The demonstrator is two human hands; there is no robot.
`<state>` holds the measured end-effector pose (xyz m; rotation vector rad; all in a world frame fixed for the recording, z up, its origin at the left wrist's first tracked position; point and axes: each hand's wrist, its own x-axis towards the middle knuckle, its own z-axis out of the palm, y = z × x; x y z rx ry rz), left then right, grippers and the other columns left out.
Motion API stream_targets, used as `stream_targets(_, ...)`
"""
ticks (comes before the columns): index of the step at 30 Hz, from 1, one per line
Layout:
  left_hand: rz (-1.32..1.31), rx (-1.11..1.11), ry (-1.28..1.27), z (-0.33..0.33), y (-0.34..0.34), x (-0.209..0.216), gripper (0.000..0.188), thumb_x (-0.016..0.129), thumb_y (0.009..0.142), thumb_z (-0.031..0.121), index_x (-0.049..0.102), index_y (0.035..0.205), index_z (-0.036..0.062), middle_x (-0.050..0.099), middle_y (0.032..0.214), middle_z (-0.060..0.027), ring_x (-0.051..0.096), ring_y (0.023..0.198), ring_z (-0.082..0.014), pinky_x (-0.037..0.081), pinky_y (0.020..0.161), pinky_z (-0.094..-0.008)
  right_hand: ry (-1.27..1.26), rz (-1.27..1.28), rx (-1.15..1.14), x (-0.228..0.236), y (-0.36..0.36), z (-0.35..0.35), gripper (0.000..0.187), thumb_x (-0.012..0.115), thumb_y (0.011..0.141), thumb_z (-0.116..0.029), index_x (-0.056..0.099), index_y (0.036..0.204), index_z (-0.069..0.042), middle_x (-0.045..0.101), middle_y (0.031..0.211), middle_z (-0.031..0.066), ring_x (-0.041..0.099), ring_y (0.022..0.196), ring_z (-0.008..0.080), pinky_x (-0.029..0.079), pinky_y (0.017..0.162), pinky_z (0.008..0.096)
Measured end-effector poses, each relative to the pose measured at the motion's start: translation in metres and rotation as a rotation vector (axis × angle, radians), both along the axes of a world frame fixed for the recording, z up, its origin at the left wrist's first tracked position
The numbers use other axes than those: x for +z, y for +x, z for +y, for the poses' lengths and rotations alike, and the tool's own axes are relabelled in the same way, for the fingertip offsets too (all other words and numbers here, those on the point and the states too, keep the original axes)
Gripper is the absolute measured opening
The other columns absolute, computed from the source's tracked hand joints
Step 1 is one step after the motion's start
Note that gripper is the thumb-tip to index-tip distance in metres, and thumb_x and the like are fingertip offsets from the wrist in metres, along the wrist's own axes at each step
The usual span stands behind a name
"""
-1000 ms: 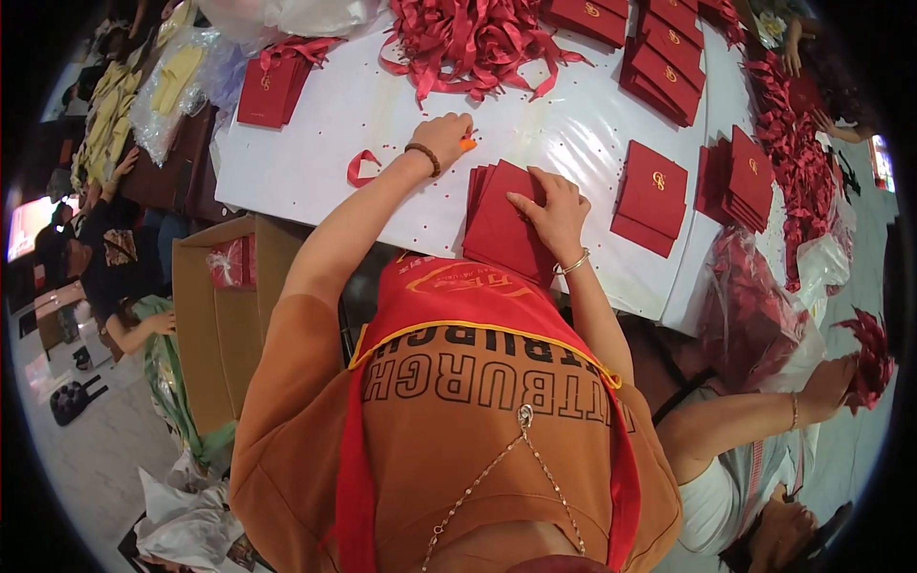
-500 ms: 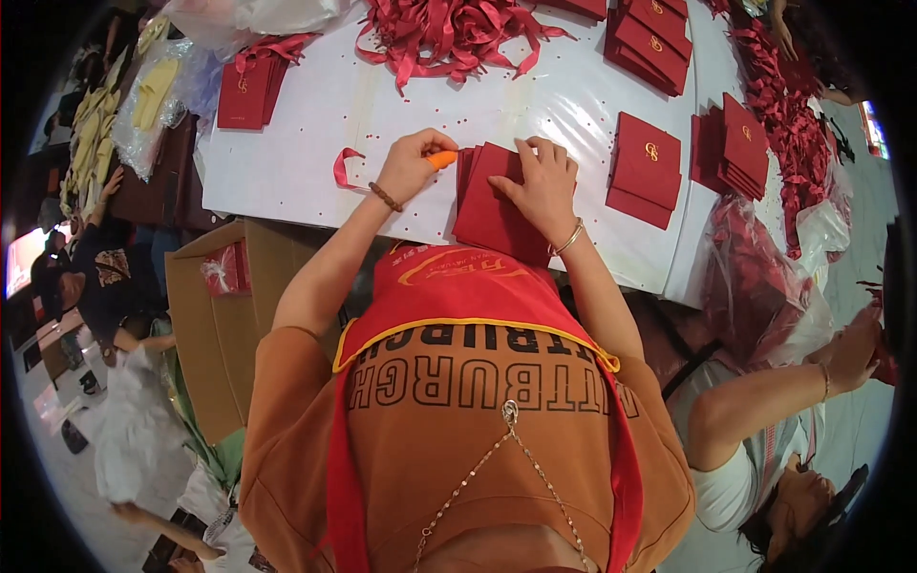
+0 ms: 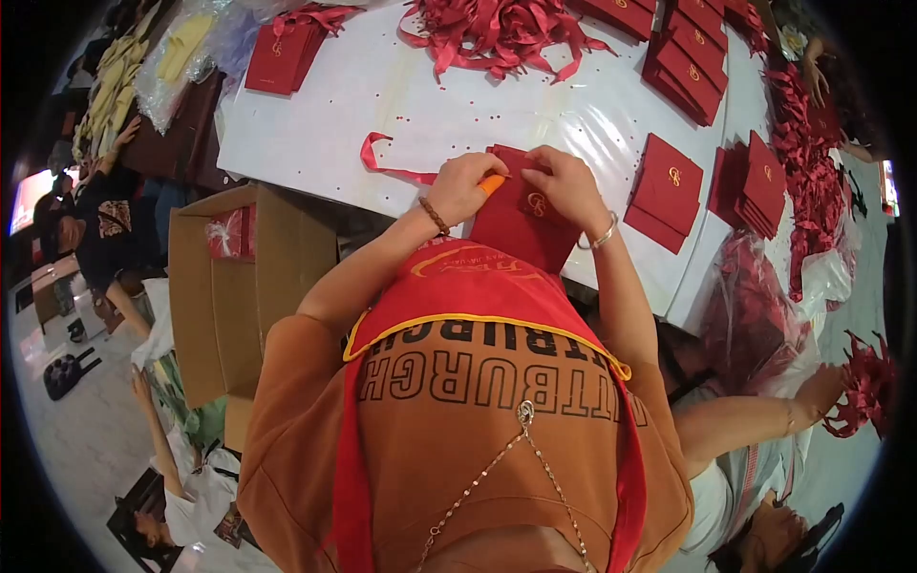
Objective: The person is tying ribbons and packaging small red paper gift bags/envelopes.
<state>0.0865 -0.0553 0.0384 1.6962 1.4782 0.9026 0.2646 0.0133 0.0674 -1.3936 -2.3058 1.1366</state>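
Observation:
Low at the table's near edge, a flat red paper packet (image 3: 521, 234) with a gold emblem lies under both my hands. My left hand (image 3: 462, 191) is closed in a pinch at its upper left edge, and an orange piece (image 3: 491, 184) shows at the fingertips; whether it is a finger sleeve or a tool I cannot tell. My right hand (image 3: 570, 196) grips the packet's upper right part, fingers bent over the emblem. A red ribbon (image 3: 392, 164) curls on the table and runs toward my left hand, where its end is hidden.
A heap of red ribbons (image 3: 497, 33) lies at the far side of the white table (image 3: 315, 143). Red packets are stacked at right (image 3: 666, 191) and far left (image 3: 284, 59). An open cardboard box (image 3: 215, 315) stands at left. Another person's arm (image 3: 735, 430) reaches in at right.
My right hand has moved to the packet's upper part, and the gold emblem now shows. My left hand has come closer to it. The ribbon is drawn out further beside my left hand.

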Motion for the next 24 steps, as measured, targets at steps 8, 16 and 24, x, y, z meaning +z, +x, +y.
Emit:
stream_targets(8, -0.311, 0.275, -0.123, 0.003, -0.004, 0.000, 0.013, 0.060, 0.078, 0.002, 0.062, 0.090, 0.0012, 0.064, 0.081, -0.0085, 0.060, 0.073, -0.0127, 0.048, 0.066, -0.0243, -0.248, 0.042, 0.040, -0.015, 0.000, 0.016, 0.034, 0.064, 0.075, -0.022, 0.061, 0.100, 0.000, 0.064, 0.088, 0.0151, 0.061, 0.081, 0.0249, 0.046, 0.074, 0.0320)
stream_targets(16, 0.099, 0.124, 0.017, 0.011, 0.010, 0.004, 0.014, 0.059, 0.077, 0.006, 0.061, 0.090, 0.0015, 0.064, 0.084, -0.0136, 0.062, 0.074, -0.0234, 0.048, 0.066, -0.0294, -0.322, 0.044, -0.001, -0.016, 0.006, 0.014, 0.038, 0.067, 0.073, -0.023, 0.061, 0.105, -0.004, 0.063, 0.097, 0.0160, 0.061, 0.090, 0.0276, 0.046, 0.079, 0.0336)
stream_targets(24, 0.092, 0.118, -0.028, 0.015, 0.018, 0.005, 0.012, 0.059, 0.074, 0.007, 0.062, 0.085, 0.0031, 0.064, 0.079, -0.0128, 0.061, 0.069, -0.0258, 0.048, 0.062, -0.0313, -0.392, 0.084, -0.009, -0.019, 0.008, 0.015, 0.039, 0.067, 0.073, -0.024, 0.061, 0.106, -0.005, 0.063, 0.092, 0.0145, 0.060, 0.086, 0.0256, 0.046, 0.076, 0.0331)
